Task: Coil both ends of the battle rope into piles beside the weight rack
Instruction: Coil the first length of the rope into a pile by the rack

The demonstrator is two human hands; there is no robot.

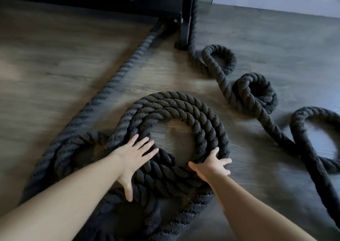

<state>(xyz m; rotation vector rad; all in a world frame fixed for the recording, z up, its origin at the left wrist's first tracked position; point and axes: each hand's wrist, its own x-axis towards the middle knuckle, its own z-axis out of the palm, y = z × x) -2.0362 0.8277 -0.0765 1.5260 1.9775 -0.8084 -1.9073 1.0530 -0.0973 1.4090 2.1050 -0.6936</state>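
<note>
A thick black battle rope lies on the wooden floor. One end forms a round coil (185, 108) of several turns in front of me. My left hand (135, 154) rests flat on the coil's left side, fingers spread. My right hand (211, 164) grips the coil's lower right edge. A straight stretch of rope (114, 80) runs from the coil up to the foot of the black weight rack (185, 16). The other end (255, 95) snakes in loose loops to the right of the rack.
The rack's dark base fills the top left. A white ledge or wall base (276, 1) runs along the top right. Bare wood floor (55, 65) spreads to the left of the straight rope.
</note>
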